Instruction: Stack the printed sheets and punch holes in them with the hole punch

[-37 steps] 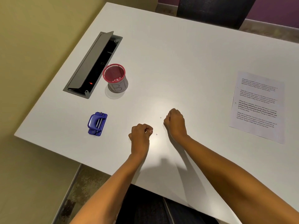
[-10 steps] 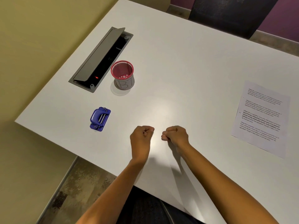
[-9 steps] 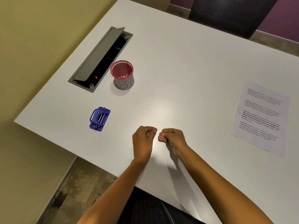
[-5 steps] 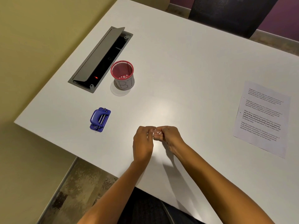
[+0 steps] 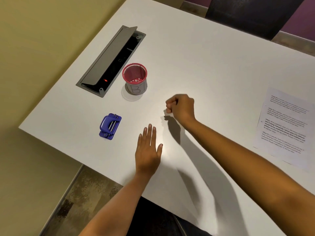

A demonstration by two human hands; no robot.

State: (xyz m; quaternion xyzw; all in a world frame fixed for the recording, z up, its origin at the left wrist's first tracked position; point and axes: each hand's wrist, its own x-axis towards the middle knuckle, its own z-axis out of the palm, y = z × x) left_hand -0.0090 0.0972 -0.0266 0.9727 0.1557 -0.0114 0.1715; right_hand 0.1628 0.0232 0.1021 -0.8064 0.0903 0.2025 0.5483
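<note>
We observe two bare hands over a white bench (image 5: 196, 53). The left hand (image 5: 148, 151) lies palm down, low over the near part of the bench; whether it touches the surface cannot be determined. Its fingers (image 5: 150, 132) are extended, straight and held close side by side, with the thumb set slightly apart on the right. They grasp nothing.

The right hand (image 5: 181, 107) sits beyond and to the right of the left fingers, raised above the bench, as its shadow lies offset below it. Its fingers are curled into a loose fist with the fingertips pressed against the thumb. We cannot tell whether anything is pinched between them.

The hole punch (image 5: 110, 126), blue with metal bars on top, rests on the bench to the left of the left fingers, near but apart from them. No hand touches it.

The printed sheets (image 5: 286, 126) lie flat at the right side of the bench, well apart from the right fingers and farther still from the left fingers. We cannot tell how many sheets are in the pile.

A red mesh cup (image 5: 135, 78), wrapped in a paper label with handwritten characters, stands upright beyond the left fingers and to the left of the right fingers. Small white specks lie in its bottom. Just beside the cup, on its far left, a grey cable hatch (image 5: 109, 60) is set into the bench with its lid raised and a red light visible inside
</note>
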